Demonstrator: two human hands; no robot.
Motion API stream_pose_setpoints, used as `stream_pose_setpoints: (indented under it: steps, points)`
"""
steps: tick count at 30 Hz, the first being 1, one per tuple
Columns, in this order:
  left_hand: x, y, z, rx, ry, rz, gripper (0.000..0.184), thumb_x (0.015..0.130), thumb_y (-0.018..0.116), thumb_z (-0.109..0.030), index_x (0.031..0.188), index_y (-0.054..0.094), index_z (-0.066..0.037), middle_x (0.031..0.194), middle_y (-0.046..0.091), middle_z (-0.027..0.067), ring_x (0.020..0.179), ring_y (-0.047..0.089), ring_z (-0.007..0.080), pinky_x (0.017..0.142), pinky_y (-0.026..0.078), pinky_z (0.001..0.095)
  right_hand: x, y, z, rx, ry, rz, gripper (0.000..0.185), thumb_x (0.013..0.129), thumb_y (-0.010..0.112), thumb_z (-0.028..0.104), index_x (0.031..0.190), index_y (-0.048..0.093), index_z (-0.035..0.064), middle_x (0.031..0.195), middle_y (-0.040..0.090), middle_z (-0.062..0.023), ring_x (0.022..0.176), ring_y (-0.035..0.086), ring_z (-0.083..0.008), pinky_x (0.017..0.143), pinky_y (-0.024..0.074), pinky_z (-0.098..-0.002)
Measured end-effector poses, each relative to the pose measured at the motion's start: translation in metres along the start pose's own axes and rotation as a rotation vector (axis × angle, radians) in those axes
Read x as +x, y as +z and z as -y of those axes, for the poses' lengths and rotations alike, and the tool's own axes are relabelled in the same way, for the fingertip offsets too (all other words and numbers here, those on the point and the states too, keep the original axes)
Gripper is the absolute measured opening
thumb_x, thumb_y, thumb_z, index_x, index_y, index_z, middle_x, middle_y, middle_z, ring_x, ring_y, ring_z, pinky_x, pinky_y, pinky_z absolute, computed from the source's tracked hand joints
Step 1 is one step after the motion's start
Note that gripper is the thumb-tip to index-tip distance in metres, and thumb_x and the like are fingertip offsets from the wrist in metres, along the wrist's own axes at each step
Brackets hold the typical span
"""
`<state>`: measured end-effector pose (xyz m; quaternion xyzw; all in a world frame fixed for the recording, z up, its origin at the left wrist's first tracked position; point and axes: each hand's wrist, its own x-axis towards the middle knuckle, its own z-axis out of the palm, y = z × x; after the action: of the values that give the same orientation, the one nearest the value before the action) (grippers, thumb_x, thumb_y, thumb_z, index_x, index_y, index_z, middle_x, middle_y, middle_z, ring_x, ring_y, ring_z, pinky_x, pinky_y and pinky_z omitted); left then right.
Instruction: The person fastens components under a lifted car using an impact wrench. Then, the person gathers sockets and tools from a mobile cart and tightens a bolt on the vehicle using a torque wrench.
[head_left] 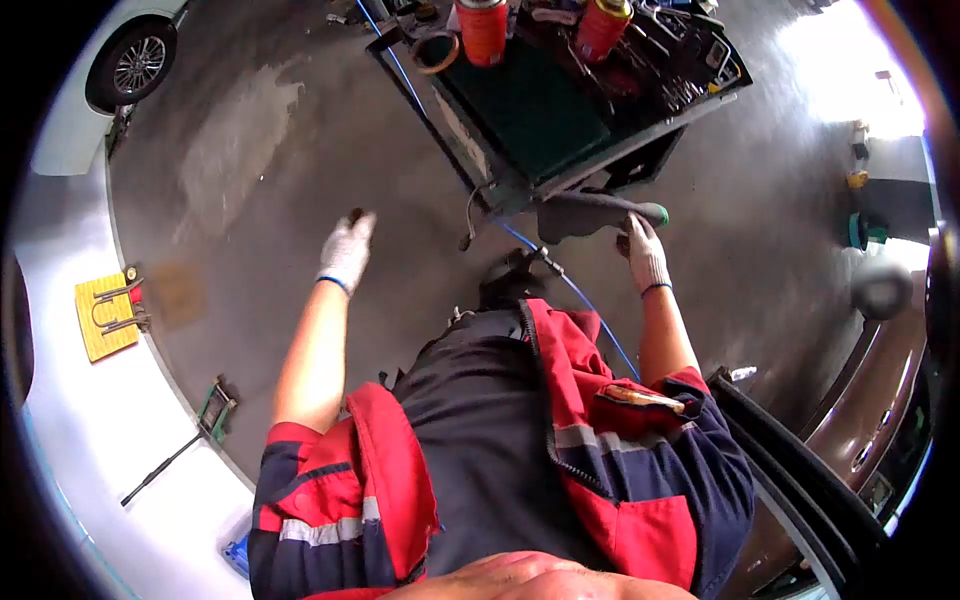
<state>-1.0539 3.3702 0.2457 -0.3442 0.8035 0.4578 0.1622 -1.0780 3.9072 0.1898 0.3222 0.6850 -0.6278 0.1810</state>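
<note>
My left hand, in a white knit glove with dark fingertips, is held out over the floor. Its thumb stands a little apart from the fingers, and it holds nothing that I can see. My right hand, gloved the same way, pinches the underside of a dark grey, limp-looking piece with a green-edged end; it resembles a work glove. This piece hangs beside the near corner of a tool cart.
On the cart are red cans, a tape roll and several metal tools. A blue hose runs past the cart across the floor. Cars flank both sides: a light one with its wheel visible, and a brown one. A floor jack stands left.
</note>
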Motion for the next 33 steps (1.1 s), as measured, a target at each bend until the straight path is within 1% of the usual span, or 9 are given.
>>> stream_pose_setpoints:
  steps: [6,9,12,17,21,24,27,31,33]
  points:
    - [0.015,0.116,-0.097,-0.265,-0.2,0.146,0.062,0.093,0.07,-0.044,0.139,0.057,-0.004,0.12,0.065,0.0108,0.103,0.062,0.0243,0.089,0.053,0.0404,0.025,0.111,0.093,0.58,0.253,-0.044,0.067,0.098,0.058,0.065,0.123,0.067,0.0036,0.112,0.067,-0.0082,0.098,0.062,-0.0229,0.089,0.0507,-0.0406]
    - [0.042,0.173,-0.159,0.135,-0.414,-0.085,0.063,0.092,0.063,-0.032,0.144,0.049,0.0,0.141,0.06,0.0268,0.128,0.059,0.042,0.103,0.048,0.0488,0.033,0.147,0.103,0.53,0.357,-0.325,0.087,0.097,0.043,0.077,0.151,0.049,0.0096,0.105,0.068,-0.0142,0.083,0.063,-0.0294,0.082,0.0491,-0.0442]
    - [0.055,0.181,-0.162,-0.154,-0.406,-0.189,0.051,0.095,0.055,-0.023,0.139,0.052,0.002,0.138,0.061,0.0279,0.125,0.06,0.0449,0.101,0.05,0.0504,0.02,0.156,0.137,0.544,0.512,-0.307,0.088,0.097,0.032,0.08,0.161,0.033,0.0201,0.111,0.066,-0.022,0.058,0.055,-0.0327,0.074,0.0483,-0.0502]
    - [0.054,0.149,-0.193,0.083,-0.388,-0.182,0.041,0.092,0.057,-0.02,0.122,0.063,0.007,0.118,0.07,0.0297,0.111,0.069,0.0456,0.089,0.055,0.0508,0.02,0.18,0.117,0.495,0.607,-0.363,0.085,0.1,0.028,0.078,0.159,0.034,0.0172,0.101,0.069,-0.0221,0.065,0.059,-0.0316,0.069,0.0498,-0.044]
    - [0.107,0.118,-0.171,0.336,-0.153,-0.009,0.039,0.091,0.06,-0.019,0.117,0.063,0.009,0.11,0.071,0.0306,0.099,0.072,0.0414,0.08,0.056,0.0494,-0.011,0.187,0.149,0.234,0.314,-0.232,0.076,0.103,0.032,0.066,0.142,0.054,0.0039,0.09,0.072,-0.0254,0.09,0.072,-0.0384,0.079,0.0538,-0.0481]
    - [0.173,0.104,-0.154,0.296,-0.005,0.066,0.038,0.091,0.061,-0.019,0.115,0.062,0.01,0.101,0.072,0.0283,0.082,0.074,0.0364,0.071,0.055,0.0475,0.005,0.148,0.135,-0.419,-0.011,0.006,0.065,0.103,0.037,0.056,0.123,0.065,-0.0006,0.104,0.071,-0.0306,0.097,0.069,-0.0458,0.089,0.0525,-0.0485]
    - [0.133,0.098,-0.257,0.05,-0.169,-0.012,0.04,0.094,0.059,-0.021,0.121,0.054,0.008,0.092,0.07,0.0245,0.074,0.071,0.0335,0.065,0.053,0.045,-0.021,0.121,0.203,-0.407,-0.092,-0.221,0.047,0.103,0.053,0.037,0.125,0.065,-0.0023,0.115,0.072,-0.0245,0.111,0.069,-0.0365,0.1,0.0504,-0.0418]
    - [0.183,0.096,-0.259,0.145,-0.076,0.071,0.043,0.096,0.06,-0.027,0.123,0.053,0.006,0.096,0.07,0.0246,0.081,0.072,0.0364,0.069,0.056,0.0464,0.015,0.112,0.224,-0.588,-0.814,-0.434,0.041,0.096,0.064,0.026,0.131,0.063,0.0045,0.127,0.066,-0.0198,0.116,0.066,-0.0364,0.1,0.0537,-0.0418]
    - [0.224,0.1,-0.253,0.158,-0.05,0.088,0.044,0.096,0.061,-0.028,0.125,0.054,0.005,0.101,0.07,0.025,0.086,0.072,0.0377,0.074,0.057,0.0471,0.041,0.128,0.254,-1.075,-0.491,-0.337,0.039,0.093,0.063,0.025,0.128,0.061,0.0089,0.125,0.064,-0.0152,0.112,0.066,-0.0349,0.092,0.0554,-0.0482]
